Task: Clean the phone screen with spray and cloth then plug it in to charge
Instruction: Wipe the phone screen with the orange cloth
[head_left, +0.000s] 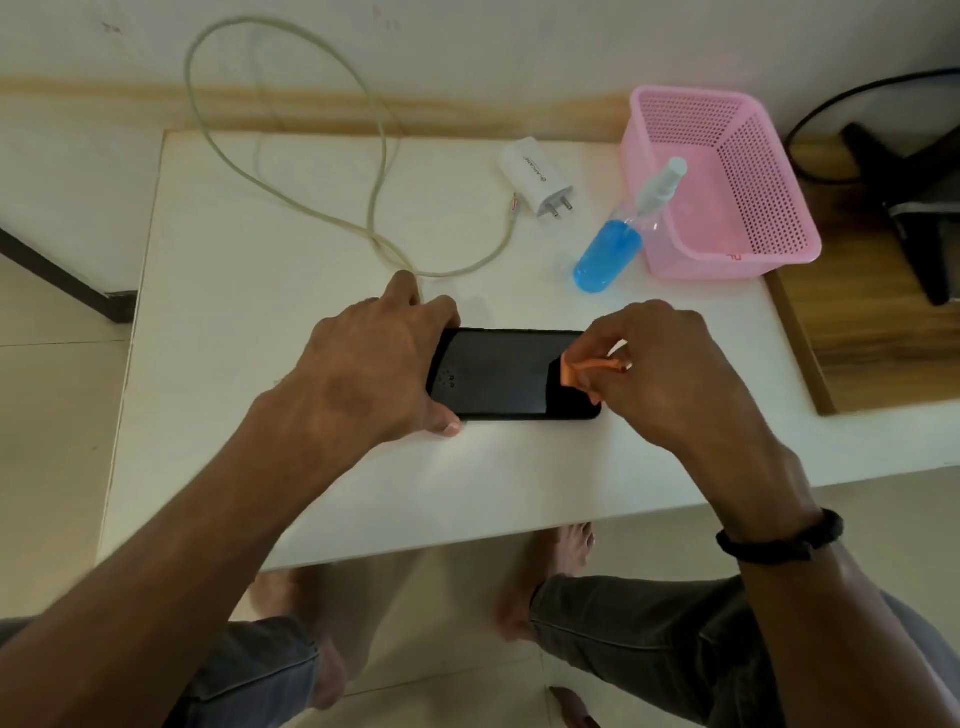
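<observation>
A black phone (506, 374) lies flat, screen up, in the middle of the white table (260, 415). My left hand (374, 364) grips the phone's left end, thumb on the near edge. My right hand (660, 369) pinches a small orange cloth (576, 371) and presses it on the right part of the screen. A spray bottle (618, 244) with blue liquid stands behind the phone, leaning beside the pink basket. A white charger plug (535, 176) lies at the back, with a pale cable (374, 208) looping across the table to my left hand.
A pink perforated basket (753, 228) stands at the back right of the table. To the right is a wooden surface (872, 332) with a black stand and dark cable. A wall runs behind the table. My legs and bare feet show below the table's front edge.
</observation>
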